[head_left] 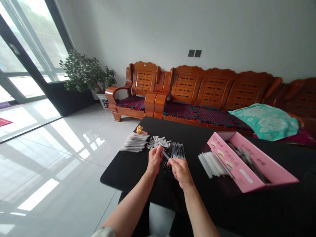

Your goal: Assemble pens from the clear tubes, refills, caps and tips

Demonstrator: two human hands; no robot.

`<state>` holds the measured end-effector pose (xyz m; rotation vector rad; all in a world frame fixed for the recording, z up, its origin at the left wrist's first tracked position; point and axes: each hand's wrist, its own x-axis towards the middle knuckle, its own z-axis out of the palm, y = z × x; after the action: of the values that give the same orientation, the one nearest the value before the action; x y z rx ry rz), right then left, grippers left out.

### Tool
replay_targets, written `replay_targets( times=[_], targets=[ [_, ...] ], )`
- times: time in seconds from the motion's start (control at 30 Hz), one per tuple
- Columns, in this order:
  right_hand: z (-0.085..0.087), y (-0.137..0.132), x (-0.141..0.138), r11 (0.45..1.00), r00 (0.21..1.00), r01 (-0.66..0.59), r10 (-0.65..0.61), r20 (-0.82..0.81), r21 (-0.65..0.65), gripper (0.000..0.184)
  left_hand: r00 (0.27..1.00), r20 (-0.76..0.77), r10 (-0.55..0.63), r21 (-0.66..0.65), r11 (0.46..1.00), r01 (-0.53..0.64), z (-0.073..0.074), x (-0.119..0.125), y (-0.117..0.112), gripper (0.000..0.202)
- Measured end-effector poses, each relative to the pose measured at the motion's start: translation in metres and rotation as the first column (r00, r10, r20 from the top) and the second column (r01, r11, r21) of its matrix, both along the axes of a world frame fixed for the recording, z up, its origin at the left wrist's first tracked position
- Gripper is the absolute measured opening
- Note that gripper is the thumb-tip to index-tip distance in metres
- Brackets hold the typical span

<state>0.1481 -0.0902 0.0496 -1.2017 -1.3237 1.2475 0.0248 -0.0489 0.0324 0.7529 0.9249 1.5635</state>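
My left hand [155, 160] and my right hand [181, 170] are held close together above the black table, fingers pinched. Between them runs a slim whitish pen [166, 155], with one end in each hand; the fingertips hide its ends. Behind my hands lies a pile of short white pen caps [160, 141]. Dark pen refills [177, 150] lie in a row just beyond my right hand. Small black plugs [167, 167] are scattered beneath my hands. To the left is a stack of white pens [134, 143].
Whitish tubes [214, 164] lean near a pink box [240, 177] holding dark, thin things on the right of the table [195, 200]. A small orange figurine [140, 129] stands at the back left. Beyond are a wooden sofa [187, 85] and a potted plant [86, 72].
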Motion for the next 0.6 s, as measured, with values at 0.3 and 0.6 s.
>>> replay_targets(
  times=[0.3, 0.6],
  targets=[
    [-0.007, 0.006, 0.002, 0.987, 0.993, -0.028, 0.009, -0.116, -0.161, 0.047, 0.994, -0.052, -0.094, -0.048, 0.995, 0.091, -0.009, -0.038, 0.005, 0.048],
    [-0.05, 0.014, 0.049, 0.92, 0.911, 0.352, -0.379, -0.163, -0.171, 0.05, 0.753, -0.245, 0.611, 0.033, 0.781, -0.623, -0.022, -0.156, 0.043, 0.036]
  ],
)
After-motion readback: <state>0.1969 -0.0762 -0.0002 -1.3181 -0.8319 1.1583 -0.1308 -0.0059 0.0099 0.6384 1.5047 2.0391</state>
